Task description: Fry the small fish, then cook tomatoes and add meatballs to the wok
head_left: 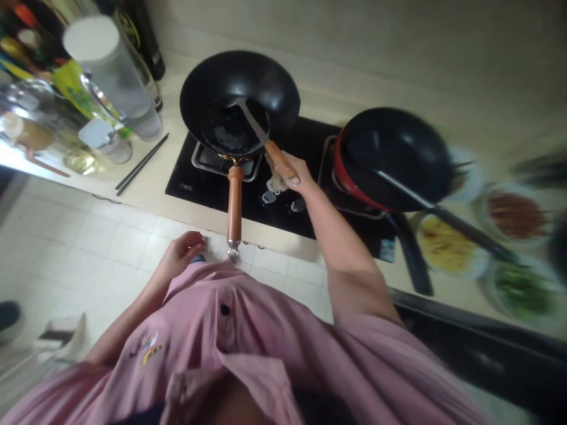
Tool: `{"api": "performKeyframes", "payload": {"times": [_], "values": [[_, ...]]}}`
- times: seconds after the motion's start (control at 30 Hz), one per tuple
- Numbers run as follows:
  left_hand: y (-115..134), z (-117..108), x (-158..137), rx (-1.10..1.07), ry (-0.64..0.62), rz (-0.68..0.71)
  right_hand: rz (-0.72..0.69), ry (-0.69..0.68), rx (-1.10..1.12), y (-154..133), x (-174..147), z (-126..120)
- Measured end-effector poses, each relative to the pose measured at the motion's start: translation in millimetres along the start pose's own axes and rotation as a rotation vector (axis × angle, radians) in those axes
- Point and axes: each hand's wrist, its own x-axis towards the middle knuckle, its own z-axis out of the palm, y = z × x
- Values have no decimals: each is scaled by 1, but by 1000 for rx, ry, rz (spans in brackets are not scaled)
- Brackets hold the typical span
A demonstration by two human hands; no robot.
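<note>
Much of the scene is soft or cut off: the plates along the right counter are smeared by blur, so the yellow dish [445, 245], the reddish dish [516, 213] and the green dish [522, 289] read only as patches of colour, and the jars and bottles [48, 88] crowding the upper left corner are hard to tell apart. The pink shirt [248, 354] fills the bottom of the view and hides most of the left forearm. The right hand [290, 171] is closed around the wooden grip of a spatula [257, 130], fingers wrapped tight, and the metal blade reaches down into the black wok [239, 97], resting on its inner wall near the bottom. The wok sits on the left burner of a dark glass stove [283, 189], its round bowl matt black with a glossy wet patch at the base, and its long orange-brown wooden handle [234, 203] points straight back toward the person, ending in a metal loop past the counter edge. The left hand [183, 251] hangs by the shirt front, fingers curled loosely inward; whether it grips anything cannot be told. On the right burner stands a second pan [394, 156], black inside with a red outer wall, a long dark utensil lying across it. A pair of black chopsticks [142, 164] lies on the counter left of the stove.
</note>
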Motion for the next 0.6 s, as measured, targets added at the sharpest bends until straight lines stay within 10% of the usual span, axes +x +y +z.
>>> {"api": "performKeyframes", "payload": {"times": [0.3,0.6], "values": [[-12,-3,-17,-96,197,-35,-420,-389,-161,-37,30,38],[-10,-8,-26,-121,282,-24,-415,-414,-315,-40,36,44]]}}
